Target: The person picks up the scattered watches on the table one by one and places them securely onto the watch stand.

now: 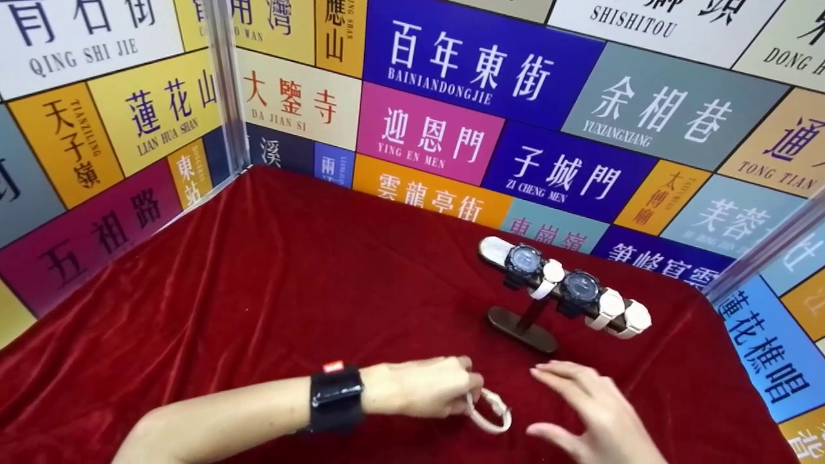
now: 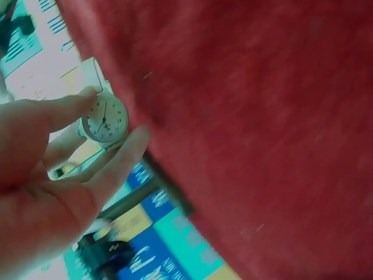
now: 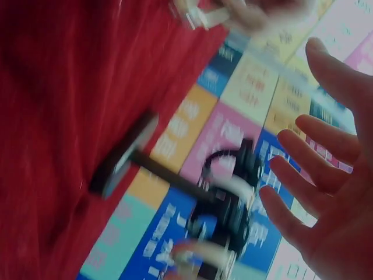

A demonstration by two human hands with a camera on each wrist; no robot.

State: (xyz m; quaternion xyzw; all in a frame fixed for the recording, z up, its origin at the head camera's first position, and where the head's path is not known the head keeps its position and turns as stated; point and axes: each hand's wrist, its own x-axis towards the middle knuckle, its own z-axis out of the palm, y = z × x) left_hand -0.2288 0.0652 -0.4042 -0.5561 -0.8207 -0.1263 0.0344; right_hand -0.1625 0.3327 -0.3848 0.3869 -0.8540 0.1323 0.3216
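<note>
My left hand pinches a white wristwatch by its case, between thumb and fingers. In the left wrist view its round white dial faces the camera; in the head view the strap makes a closed loop beyond the fingertips. To the right of that loop, my right hand is spread with thumb and fingers apart, holding nothing. Behind both hands stands a T-shaped watch stand whose bar carries several watches, among them a dark watch and a white watch. The bar's far left end is bare.
A dark red velvet cloth covers the table, with folds on the left. Panels with coloured street-name signs rise along the back and both sides. The stand is near the back right edge. A black band circles my left wrist.
</note>
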